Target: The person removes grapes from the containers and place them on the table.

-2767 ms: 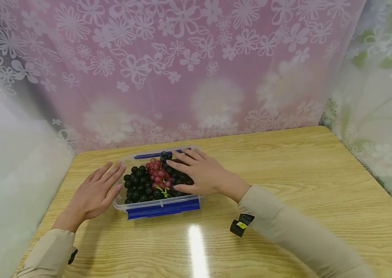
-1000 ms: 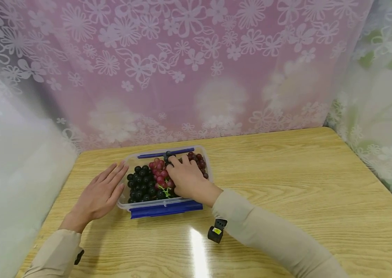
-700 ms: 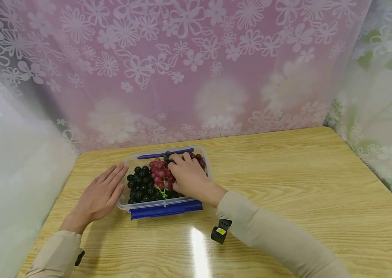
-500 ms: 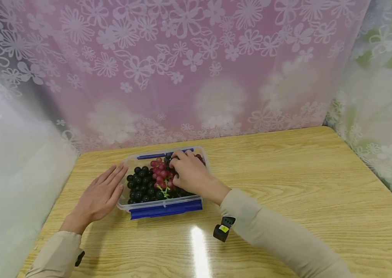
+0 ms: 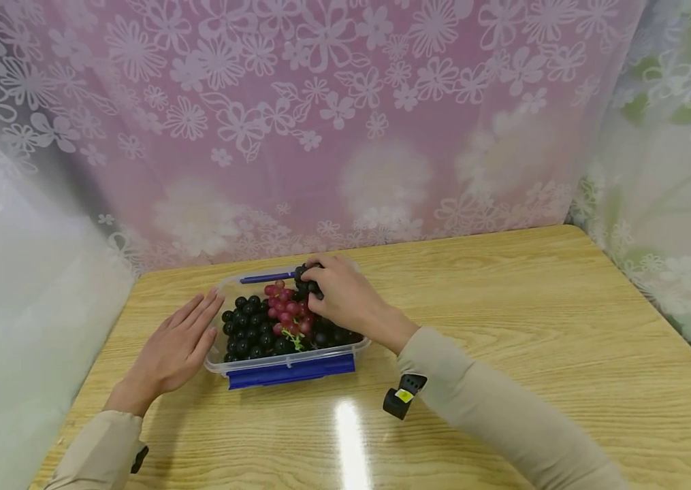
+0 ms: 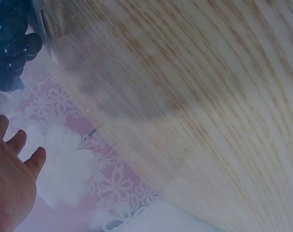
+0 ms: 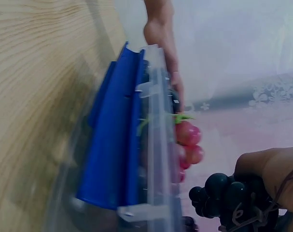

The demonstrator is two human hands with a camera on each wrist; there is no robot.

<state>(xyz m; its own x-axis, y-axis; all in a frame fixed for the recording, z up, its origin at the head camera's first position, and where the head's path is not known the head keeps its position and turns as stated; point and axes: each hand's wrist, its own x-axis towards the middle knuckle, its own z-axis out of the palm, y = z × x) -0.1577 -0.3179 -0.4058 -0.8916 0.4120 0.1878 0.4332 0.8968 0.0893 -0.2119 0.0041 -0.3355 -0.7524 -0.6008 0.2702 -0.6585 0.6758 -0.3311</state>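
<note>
A clear plastic box with blue latches stands on the table, filled with bunches of grapes. My right hand grips a bunch of dark grapes over the right part of the box; in the right wrist view that bunch hangs above the rim, its stems showing. Straight-fingered, my left hand lies along the box's left end, fingertips right at the rim. Black grapes fill the left side, and red grapes with a green stem lie in the middle. My right hand hides the box's back right corner.
The wood-grain table extends to the right and in front of the box. A pink floral curtain hangs along its back edge, with pale sheeting on the left and a green-and-white floral cloth on the right.
My right hand first lay spread over the grapes, then reached in among them, curled round the dark bunch and lifted it slightly. My left hand stays at the box's left end.
</note>
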